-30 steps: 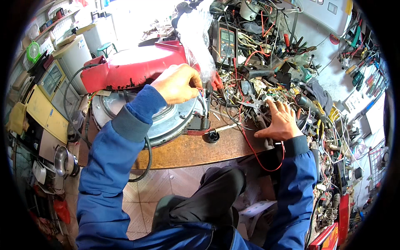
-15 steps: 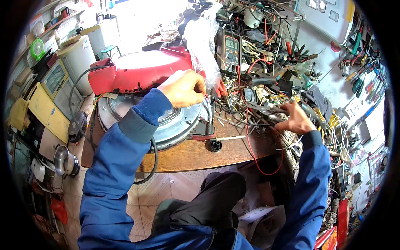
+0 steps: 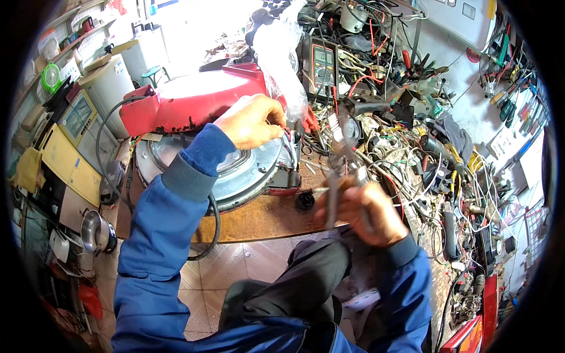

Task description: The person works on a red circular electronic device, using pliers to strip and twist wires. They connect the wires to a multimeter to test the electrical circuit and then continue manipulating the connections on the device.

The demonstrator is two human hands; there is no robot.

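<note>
A red-cased appliance (image 3: 194, 106) stands open on the wooden table, its round metal plate (image 3: 247, 179) uncovered on the near side. Over the plate's right edge is my left hand (image 3: 253, 122), thumb and fingers pinched on thin wires (image 3: 288, 140) whose ends the fingers partly hide. My right hand (image 3: 371, 215) is to the right of the plate, above the table's front edge. It grips metal pliers (image 3: 346, 159) with their jaws pointing away from me and their handles spread. Motion smears the pliers, so the exact kind of jaw is unclear.
A round black part (image 3: 305, 200) lies on the wooden table (image 3: 265, 222). Tangled cables, tools and scrap (image 3: 400, 147) cover the right side. Behind stands a multimeter (image 3: 323, 67) beside a clear plastic bag (image 3: 279, 56). A black power cord (image 3: 217, 226) hangs over the front edge.
My right hand has picked up the pliers from the clutter at right and brought them left and nearer to me. My left hand stays at the wires, nearly unmoved.
</note>
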